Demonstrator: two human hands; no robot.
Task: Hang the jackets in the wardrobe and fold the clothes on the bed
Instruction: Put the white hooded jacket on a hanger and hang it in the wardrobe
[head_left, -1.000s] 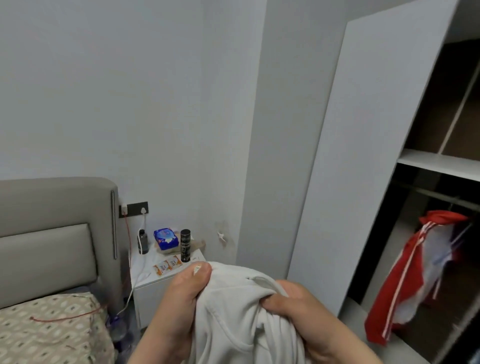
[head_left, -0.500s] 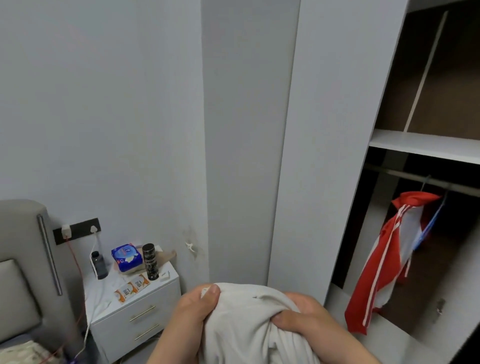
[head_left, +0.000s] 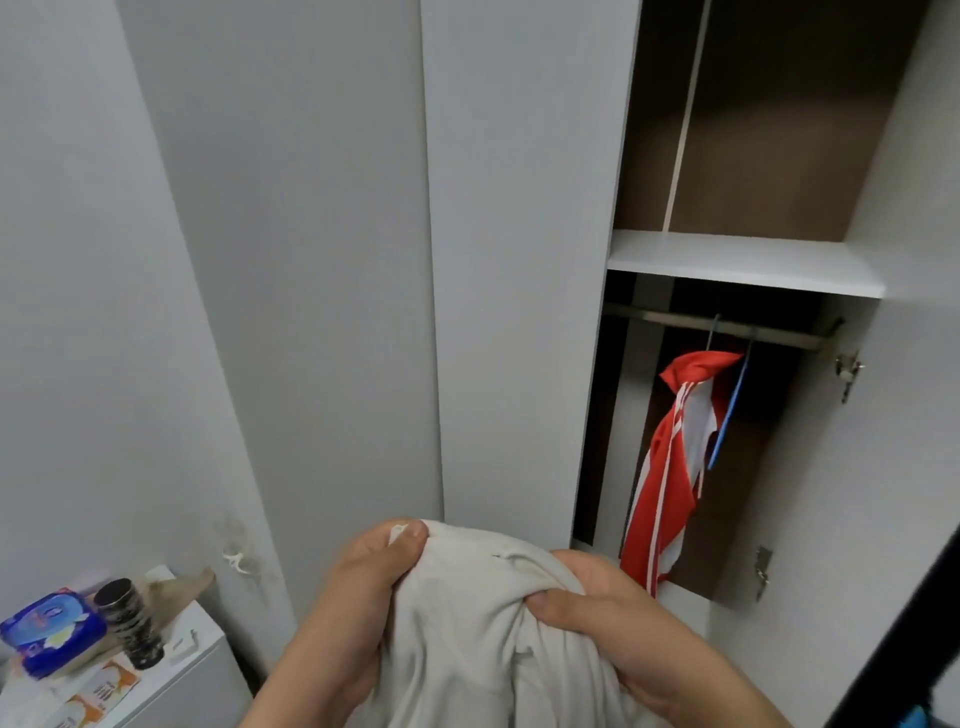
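Note:
A bunched white garment (head_left: 467, 613) fills the bottom middle of the head view. My left hand (head_left: 358, 582) grips its left side, thumb on top. My right hand (head_left: 613, 613) grips its right side, thumb pressed into the folds. Ahead to the right stands the open wardrobe (head_left: 743, 260). A red and white jacket (head_left: 670, 467) hangs inside from a metal rail (head_left: 675, 319). A blue hanger (head_left: 727, 421) hangs beside the jacket on the same rail. The bed is out of view.
A white nightstand (head_left: 171, 675) at the lower left carries a blue tissue pack (head_left: 52, 629) and a dark can (head_left: 130, 623). A closed wardrobe door (head_left: 519, 260) stands straight ahead. A dark edge (head_left: 893, 623) crosses the lower right corner.
The view has swung right: the bed and headboard left the frame and the wardrobe opening came closer and more central. Both hands keep the same grip on the white garment.

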